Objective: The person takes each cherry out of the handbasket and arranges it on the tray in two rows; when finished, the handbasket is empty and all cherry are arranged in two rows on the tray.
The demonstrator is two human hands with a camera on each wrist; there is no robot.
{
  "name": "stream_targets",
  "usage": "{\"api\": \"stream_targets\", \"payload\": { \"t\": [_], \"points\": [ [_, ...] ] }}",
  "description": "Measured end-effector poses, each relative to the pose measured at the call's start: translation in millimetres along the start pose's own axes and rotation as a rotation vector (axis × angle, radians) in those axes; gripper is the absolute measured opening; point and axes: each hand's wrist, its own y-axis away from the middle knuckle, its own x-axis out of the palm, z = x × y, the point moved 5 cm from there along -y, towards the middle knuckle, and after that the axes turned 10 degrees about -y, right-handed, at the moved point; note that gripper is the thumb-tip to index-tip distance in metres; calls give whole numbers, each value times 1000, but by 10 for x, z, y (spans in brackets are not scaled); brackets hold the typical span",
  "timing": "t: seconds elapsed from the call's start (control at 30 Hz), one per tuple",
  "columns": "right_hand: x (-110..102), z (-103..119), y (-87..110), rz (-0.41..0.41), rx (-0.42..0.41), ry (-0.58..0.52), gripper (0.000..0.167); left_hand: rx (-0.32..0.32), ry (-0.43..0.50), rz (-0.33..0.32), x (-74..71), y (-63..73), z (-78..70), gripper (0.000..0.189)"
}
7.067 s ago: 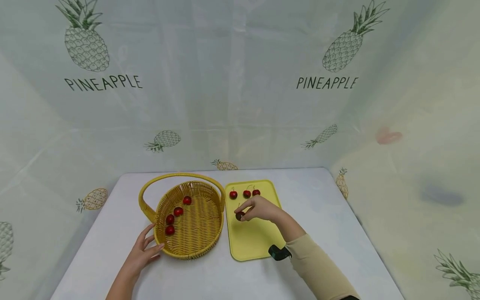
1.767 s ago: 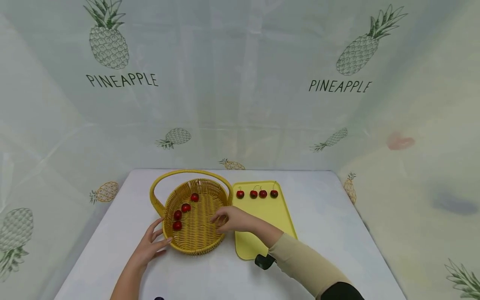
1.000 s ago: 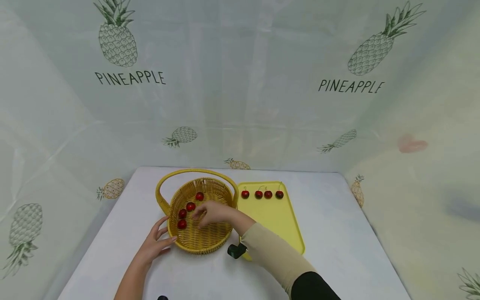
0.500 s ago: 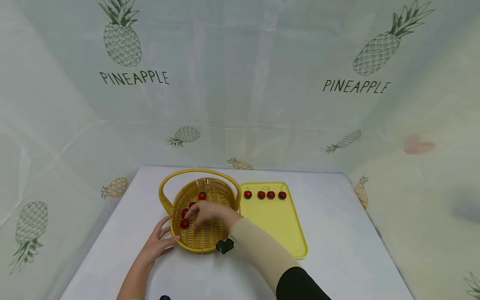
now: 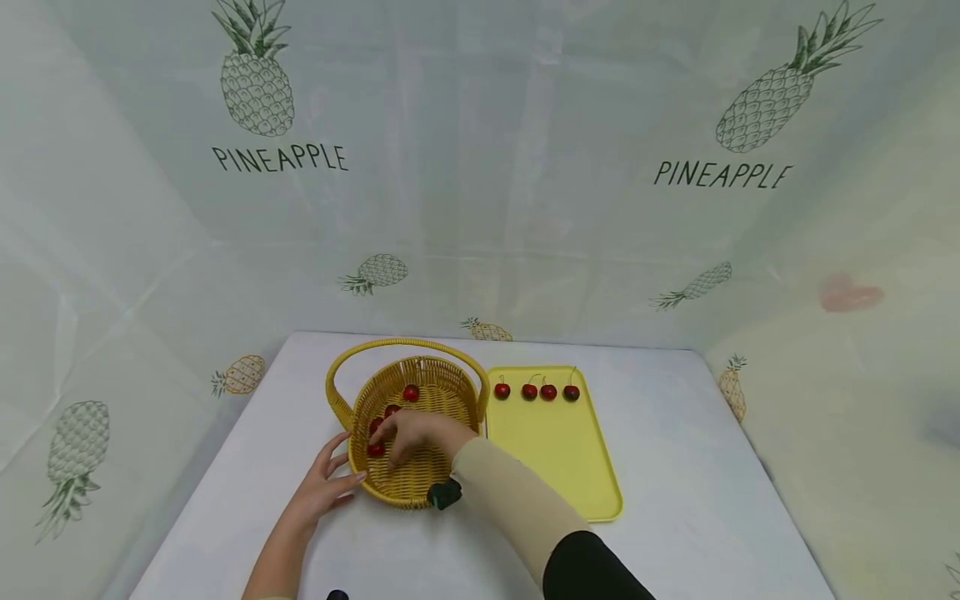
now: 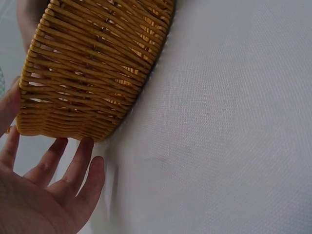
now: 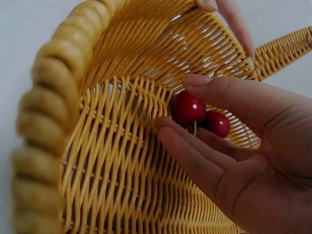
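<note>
My left hand [image 5: 322, 492] rests at the left side of a round yellow wicker basket [image 5: 408, 485], thumb and fingers spread along its wall. In the left wrist view, the fingertips of the left hand [image 6: 53, 190] touch the woven side. Several red cherries lie in the basket, among them one at the back [image 5: 411, 392]. My right hand [image 5: 422, 433] is down inside the basket. The right wrist view has a cherry [image 7: 189, 106] with a green stem between its parted thumb and fingers, no firm pinch visible. Another cherry [image 7: 217, 124] sits just behind it.
A yellow tray [image 5: 555, 458] lies right of the basket. Along its far edge is a row of several cherries, including a rightmost one [image 5: 572, 392]. The basket's handle [image 5: 405, 342] arches over its far side. A white table [image 5: 690, 467] bears everything, with a pineapple-print sheet [image 5: 495, 208] behind.
Earlier my right hand held a cherry over the tray; that row has since gained one. The right hand then moved left into the basket toward the cherries. My left hand stays at the basket.
</note>
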Motion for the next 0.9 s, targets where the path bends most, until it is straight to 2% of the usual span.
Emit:
{"api": "stream_targets", "payload": {
  "t": [0.17,0.23,0.53,0.9],
  "points": [
    [-8,-13,-44,-22,-9,188,48,11,0,6,29,-7,-26,79],
    [-3,-28,-63,-24,-7,232,47,21,3,14,43,-7,-39,80],
    [6,-76,-59,-41,20,215,40,24,6,21,79,-33,-48,81],
    [-23,-29,77,-34,-17,169,32,14,10,15,25,-6,7,82]
  ]
}}
